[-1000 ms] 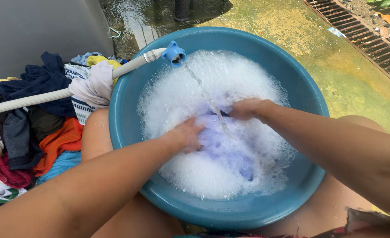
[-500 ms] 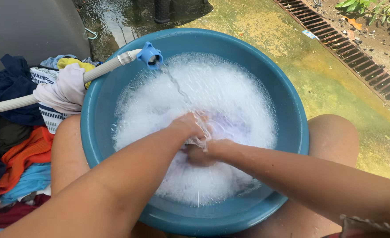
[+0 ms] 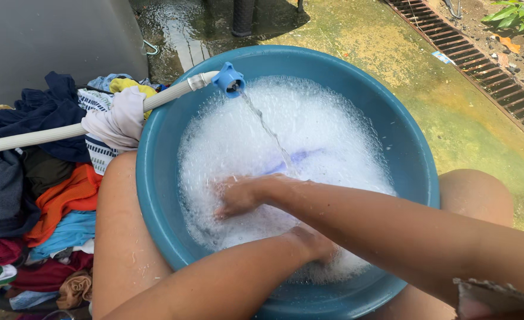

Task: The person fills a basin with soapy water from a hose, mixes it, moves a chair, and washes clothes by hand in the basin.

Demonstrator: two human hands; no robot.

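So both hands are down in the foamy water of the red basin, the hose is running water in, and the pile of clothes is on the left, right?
Not quite: the basin is blue, not red, as the head view shows. The rest holds: the left hand and right hand are in the foam, the hose runs water in, and the pile of clothes lies left.

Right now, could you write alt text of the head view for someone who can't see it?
Both hands, the right hand and the left hand, are plunged into a blue basin of suds, while a white hose pours water in. A clothes pile lies beside it.
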